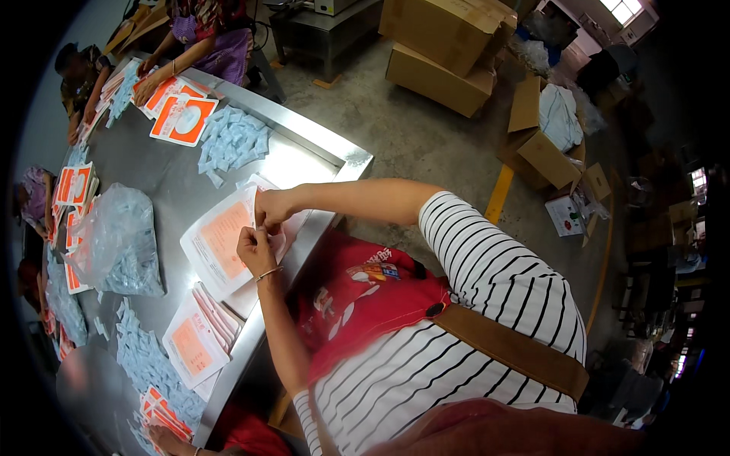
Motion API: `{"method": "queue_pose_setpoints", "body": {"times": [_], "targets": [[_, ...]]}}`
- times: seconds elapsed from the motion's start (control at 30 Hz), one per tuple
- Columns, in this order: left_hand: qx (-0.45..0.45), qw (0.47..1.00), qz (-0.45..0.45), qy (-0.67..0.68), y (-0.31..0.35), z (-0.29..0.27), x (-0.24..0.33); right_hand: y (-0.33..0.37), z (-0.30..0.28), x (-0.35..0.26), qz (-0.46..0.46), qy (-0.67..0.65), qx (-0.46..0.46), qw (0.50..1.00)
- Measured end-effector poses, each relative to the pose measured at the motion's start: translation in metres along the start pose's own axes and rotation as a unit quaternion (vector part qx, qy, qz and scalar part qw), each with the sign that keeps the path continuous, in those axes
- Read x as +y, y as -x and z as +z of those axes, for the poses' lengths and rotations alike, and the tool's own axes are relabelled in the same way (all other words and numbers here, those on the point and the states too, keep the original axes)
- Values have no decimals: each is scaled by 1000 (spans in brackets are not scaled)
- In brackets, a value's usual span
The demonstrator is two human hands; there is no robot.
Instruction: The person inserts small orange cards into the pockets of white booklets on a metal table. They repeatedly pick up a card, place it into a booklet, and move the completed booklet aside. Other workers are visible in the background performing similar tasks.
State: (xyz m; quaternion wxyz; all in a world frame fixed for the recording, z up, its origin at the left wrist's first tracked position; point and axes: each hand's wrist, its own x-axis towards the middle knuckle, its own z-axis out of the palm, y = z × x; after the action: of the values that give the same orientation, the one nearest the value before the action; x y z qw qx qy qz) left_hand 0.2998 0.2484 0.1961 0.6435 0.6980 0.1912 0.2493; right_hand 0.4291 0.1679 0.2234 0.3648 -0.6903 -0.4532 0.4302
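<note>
Head view. A clear plastic bag [122, 235] contains pale blue sachets [131, 270]; an open cardboard box [546, 158] on the floor [403, 156] contains whitish, crumpled material [560, 118]. The white-and-orange packet [220, 243] is at the near edge of the metal surface [169, 178], its long axis apparently oblique, its far end toward the bag. The grip of the left hand [256, 249] and of the right hand [276, 208] is closed on its near end. The packet is flat and rectangular; similar packets [192, 346] lie overlapped just beside it.
</note>
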Motion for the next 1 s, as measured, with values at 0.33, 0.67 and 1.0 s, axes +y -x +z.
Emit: {"method": "queue_pose_setpoints", "body": {"times": [0.33, 0.67, 1.0], "targets": [[-30, 988, 104, -106, 11, 11, 62, -26, 17, 6, 101, -313, -58, 943], [294, 825, 298, -381, 11, -125, 122, 83, 15, -183, -362, -7, -17, 932], [145, 709, 46, -688, 54, -219, 61, -25, -43, 26, -82, 16, 250, 965]]}}
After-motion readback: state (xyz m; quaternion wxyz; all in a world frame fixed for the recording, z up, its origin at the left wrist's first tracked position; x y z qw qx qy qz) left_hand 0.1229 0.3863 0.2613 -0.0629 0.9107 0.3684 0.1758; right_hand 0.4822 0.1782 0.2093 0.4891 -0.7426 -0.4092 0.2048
